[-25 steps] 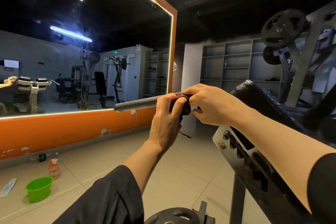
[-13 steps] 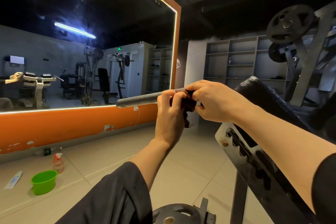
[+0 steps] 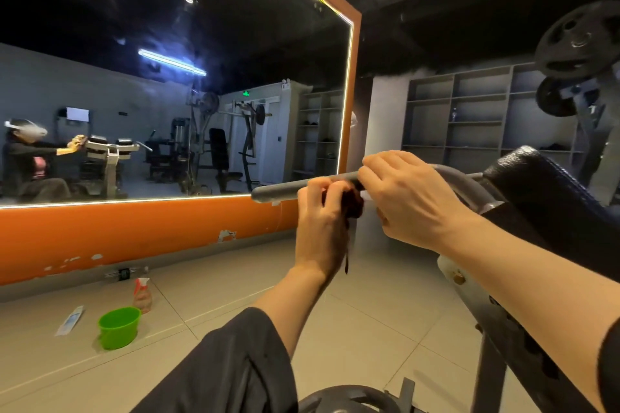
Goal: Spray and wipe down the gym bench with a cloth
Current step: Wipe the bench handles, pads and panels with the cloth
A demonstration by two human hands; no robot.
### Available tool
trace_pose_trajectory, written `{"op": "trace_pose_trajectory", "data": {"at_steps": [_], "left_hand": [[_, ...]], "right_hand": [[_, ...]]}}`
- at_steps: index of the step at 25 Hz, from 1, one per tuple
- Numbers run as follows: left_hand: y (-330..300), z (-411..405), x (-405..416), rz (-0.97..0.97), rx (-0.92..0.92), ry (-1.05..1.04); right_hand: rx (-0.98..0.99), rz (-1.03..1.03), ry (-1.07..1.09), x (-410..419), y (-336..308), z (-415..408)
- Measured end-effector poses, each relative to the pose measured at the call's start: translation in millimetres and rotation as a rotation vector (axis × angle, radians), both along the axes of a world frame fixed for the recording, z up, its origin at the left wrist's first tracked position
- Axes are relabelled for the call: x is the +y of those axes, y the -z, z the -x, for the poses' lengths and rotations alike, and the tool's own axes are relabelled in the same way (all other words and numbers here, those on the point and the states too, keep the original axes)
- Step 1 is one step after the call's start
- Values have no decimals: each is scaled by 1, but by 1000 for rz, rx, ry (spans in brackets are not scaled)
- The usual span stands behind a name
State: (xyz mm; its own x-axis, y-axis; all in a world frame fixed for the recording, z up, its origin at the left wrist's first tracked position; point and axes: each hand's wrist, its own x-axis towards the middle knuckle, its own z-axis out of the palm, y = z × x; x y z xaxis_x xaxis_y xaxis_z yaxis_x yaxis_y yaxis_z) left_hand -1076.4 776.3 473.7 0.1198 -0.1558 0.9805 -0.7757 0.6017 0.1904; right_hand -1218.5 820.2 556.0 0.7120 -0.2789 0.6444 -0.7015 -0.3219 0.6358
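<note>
Both hands are staying bunched on dark cloth (image 3: 352, 203) at grey handle (image 3: 285, 190): left hand (image 3: 323, 211) pinching it, right hand (image 3: 412, 198) gripping; wiping is continuing, bench pad (image 3: 550, 191) pending.

A single head-worn, wide-angle camera is looking forward and slightly down from the person's own position. It is sitting close to the two raised forearms, which are filling the lower centre and right of the frame. It is facing a wall mirror (image 3: 174, 104) that is spanning the upper left, with tiled floor (image 3: 385, 322) lying below. Straight lines are bowing toward the frame's edges. No second view is sharing the scene.
</note>
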Motion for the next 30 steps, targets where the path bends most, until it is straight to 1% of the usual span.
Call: {"op": "trace_pose_trajectory", "data": {"at_steps": [1, 3, 4, 7, 9, 10, 12, 14, 18, 22, 23, 26, 27, 28, 30], "left_hand": [[9, -14, -4, -38, 55, -42], [20, -39, -10, -44, 141, -95], [20, -47, -11, -25, 129, -93], [12, -56, -18, 43, 0, -66], [13, -63, -26, 23, -20, -57], [17, -69, -31, -6, -5, -61], [29, -86, -41, -50, 85, -112], [39, -100, -48, -43, 154, -154], [43, -111, -60, -7, 106, -160], [48, -126, -65, -55, 267, -216], [50, -128, -65, -28, 238, -214], [51, -129, -68, 46, -45, -181], [49, -129, -70, 32, -65, -183], [47, -129, -70, -15, -11, -180], [44, -130, -68, -130, 214, -191]], "right_hand": [[13, 17, -12, -5, 5, -7], [51, 30, -5, -17, 16, -21], [53, 23, -4, -25, 21, -29], [22, 46, -33, -46, 32, -50], [-2, 81, -35, -58, 40, -60], [-17, 101, -31, -64, 43, -63], [-54, 139, -20, -73, 48, -67], [-62, 185, -35, -81, 53, -75], [-27, 268, -96, -102, 67, -96], [-57, 397, -114, -117, 72, -97], [-50, 415, -107, -120, 73, -96], [-43, 429, -81, -124, 75, -97], [-38, 426, -74, -124, 76, -97], [-30, 421, -68, -123, 76, -96], [-11, 403, -58, -120, 74, -93]]}}
